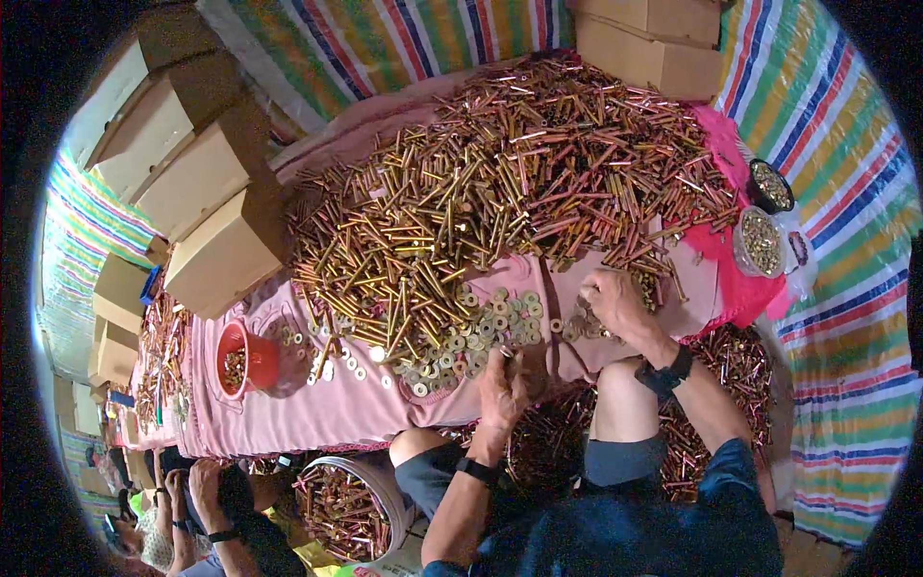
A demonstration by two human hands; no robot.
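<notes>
A big heap of brass-coloured bolts point(413, 231) covers the far part of the pink cloth point(317, 413). Loose washers point(452, 356) lie along its near edge. My left hand point(501, 389) is closed at the cloth's front edge, thumb and fingers together. A small metallic end shows at its fingertips, too small to name. To the right, my right hand point(615, 300) is held low over more washers point(582, 322), fingers curled and pressed together. Whatever it pinches is hidden. Small nuts point(649, 288) lie just beyond its knuckles.
Cardboard boxes point(226, 250) are stacked at left, others point(654, 48) at back right. A red bucket point(245, 358) stands on the cloth. Two tubs of small parts point(760, 240) sit at right. Below are a bolt-filled white bucket point(385, 481) and a co-worker's hands point(204, 486).
</notes>
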